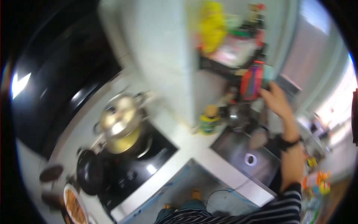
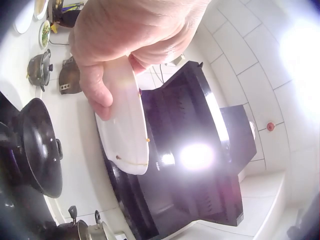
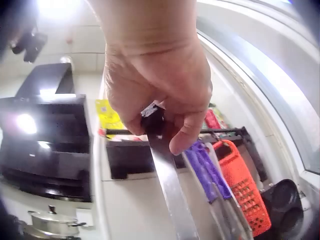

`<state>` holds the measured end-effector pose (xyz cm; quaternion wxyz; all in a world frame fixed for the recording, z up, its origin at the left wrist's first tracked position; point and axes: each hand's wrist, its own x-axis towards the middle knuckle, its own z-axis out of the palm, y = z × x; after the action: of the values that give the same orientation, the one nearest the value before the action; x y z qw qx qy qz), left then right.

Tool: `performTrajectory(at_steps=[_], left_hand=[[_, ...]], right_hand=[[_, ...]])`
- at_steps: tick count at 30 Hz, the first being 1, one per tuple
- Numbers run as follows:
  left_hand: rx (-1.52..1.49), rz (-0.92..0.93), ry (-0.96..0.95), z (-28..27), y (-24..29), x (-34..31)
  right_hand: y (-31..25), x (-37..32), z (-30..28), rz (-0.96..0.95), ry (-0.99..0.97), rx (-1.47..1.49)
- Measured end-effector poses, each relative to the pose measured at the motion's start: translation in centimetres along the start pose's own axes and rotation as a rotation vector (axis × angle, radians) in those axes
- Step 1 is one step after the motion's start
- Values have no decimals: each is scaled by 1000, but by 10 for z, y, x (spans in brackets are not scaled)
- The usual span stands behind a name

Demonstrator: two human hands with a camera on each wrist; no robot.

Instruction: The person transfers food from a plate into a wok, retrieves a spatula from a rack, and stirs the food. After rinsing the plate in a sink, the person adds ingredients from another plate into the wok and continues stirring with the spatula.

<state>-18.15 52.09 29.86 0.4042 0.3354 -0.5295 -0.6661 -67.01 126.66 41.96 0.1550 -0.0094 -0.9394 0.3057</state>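
Note:
A white dish (image 2: 125, 120) tilts on edge in the left wrist view, its rim marked with small brown spots; my left hand (image 2: 135, 37) grips it between thumb and fingers. My left hand does not show in the head view. In the right wrist view my right hand (image 3: 160, 85) holds the black handle (image 3: 152, 119) of a long flat metal utensil (image 3: 172, 190) that points down. The head view has my right hand (image 1: 276, 101) reaching beside the red hanging tools (image 1: 251, 80), too blurred to show the utensil.
A steel pot (image 1: 121, 115) and a black wok (image 1: 89, 171) stand at the stove. A long dish of brown food (image 1: 74, 205) lies lower left. The sink (image 1: 246, 160) is below my right arm. An orange grater (image 3: 242, 190) and purple tool (image 3: 207, 170) hang from the rack.

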Motion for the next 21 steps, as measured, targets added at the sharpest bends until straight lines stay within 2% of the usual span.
performTrajectory(at_steps=[1, 2, 3, 4, 5, 7, 8, 10, 12, 15, 19, 20, 21], left_hand=[[-47, -44, 0, 0, -1, 1], [-75, -71, 7, -3, 0, 1], [-106, -118, 64, 38, 19, -23], [-197, -66, 184, 56, 15, -21], [-163, -87, 206, 54, 18, -18], [-155, -106, 183, 66, 23, -18], [-148, -105, 170, 69, 26, -14], [-145, -114, 156, 59, 24, -3], [-129, -135, 144, 48, 24, 13], [-87, -150, 138, 39, 28, 38], [24, -186, 3, -2, 19, 92], [17, -200, 15, -7, 16, 105], [27, -205, -19, -10, 14, 117]], right_hand=[[-15, -14, 1, -67, -26, 70], [-18, -27, 2, -28, -54, 109], [-24, -40, 1, -10, -107, 145], [-30, -51, -1, -31, -169, 179], [-24, -66, -2, -27, -144, 74], [-64, -98, 8, -3, -153, 320], [-62, -112, 5, -120, -237, 248], [-92, -126, 13, -207, -368, 170], [-148, -150, 25, -130, -480, 155], [-201, -177, 40, 117, -691, 239], [-272, -222, 71, 259, -704, 383], [-280, -234, 87, 240, -620, 408], [-304, -243, 95, 277, -641, 517]])
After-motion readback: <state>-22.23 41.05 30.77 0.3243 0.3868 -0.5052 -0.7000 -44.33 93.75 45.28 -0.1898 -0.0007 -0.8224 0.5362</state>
